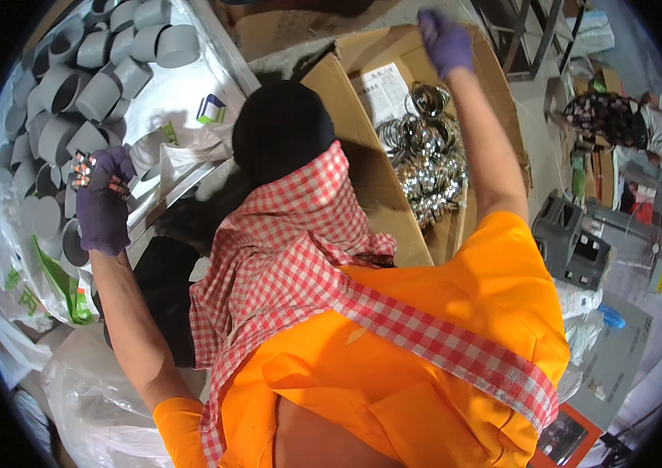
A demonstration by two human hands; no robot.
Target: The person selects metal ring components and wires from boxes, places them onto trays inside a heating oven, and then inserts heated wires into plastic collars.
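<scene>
My left hand [105, 199], in a purple glove, is raised at the left beside a heap of grey plastic tube-like pieces [99, 97]. Its fingers are closed round several small orange, black and silver pieces [82, 168], whose kind I cannot make out. My right hand [446, 45], also gloved in purple, is at the far edge of an open cardboard box [382, 207]. Its fingers look curled in, and whatever they may hold is hidden. Inside the box, below that hand, lies a pile of shiny metal rings [424, 152].
The grey pieces lie on white plastic sheeting [187, 74] with a metal edge. A printed paper sheet [385, 92] is in the box. Clear plastic bags [105, 398] bulge at lower left. Dark machine parts [573, 238] stand at right, with another person [619, 121] beyond.
</scene>
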